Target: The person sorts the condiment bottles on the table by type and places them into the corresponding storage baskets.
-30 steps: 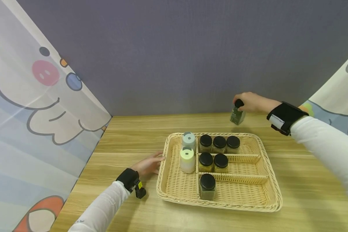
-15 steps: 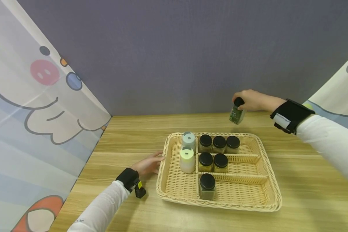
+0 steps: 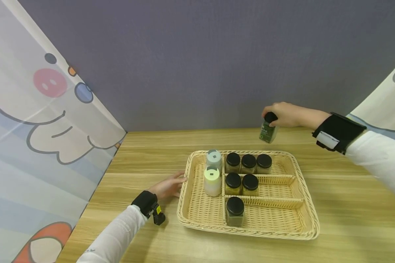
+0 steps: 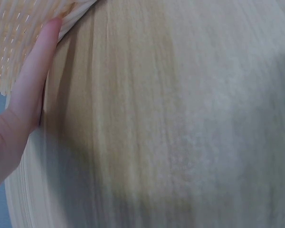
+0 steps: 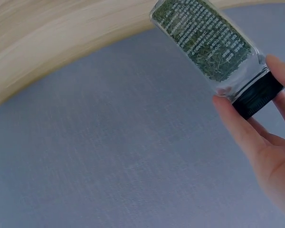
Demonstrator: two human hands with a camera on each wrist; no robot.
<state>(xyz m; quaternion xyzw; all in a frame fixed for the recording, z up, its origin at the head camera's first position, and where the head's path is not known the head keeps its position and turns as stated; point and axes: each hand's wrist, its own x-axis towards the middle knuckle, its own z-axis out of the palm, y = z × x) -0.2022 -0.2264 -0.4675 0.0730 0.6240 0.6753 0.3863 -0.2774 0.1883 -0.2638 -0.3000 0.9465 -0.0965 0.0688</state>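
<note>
My right hand (image 3: 284,114) grips a clear spice jar by its black lid, behind the wicker basket (image 3: 266,234). The jar (image 3: 267,133) is tilted and held off the table. In the right wrist view, dried green herbs show inside the jar (image 5: 204,38), with white print on its side. Thumb and fingers of the right hand (image 5: 270,152) pinch around the lid and neck. My left hand (image 3: 167,187) rests against the basket's left side. In the left wrist view, a straight digit of that hand (image 4: 31,85) touches the woven wall (image 4: 9,38).
In the basket's left compartment stand a blue-topped bottle (image 3: 214,160) and a yellow-topped bottle (image 3: 212,184). Several black-lidded jars fill part of the right compartments, including a front jar (image 3: 235,213). A grey wall (image 3: 197,73) rises behind the wooden table (image 3: 151,146).
The right forearm has swung toward the right while the hand and jar stay nearly in place, the jar's label turning more into view. Left hand and basket look the same.
</note>
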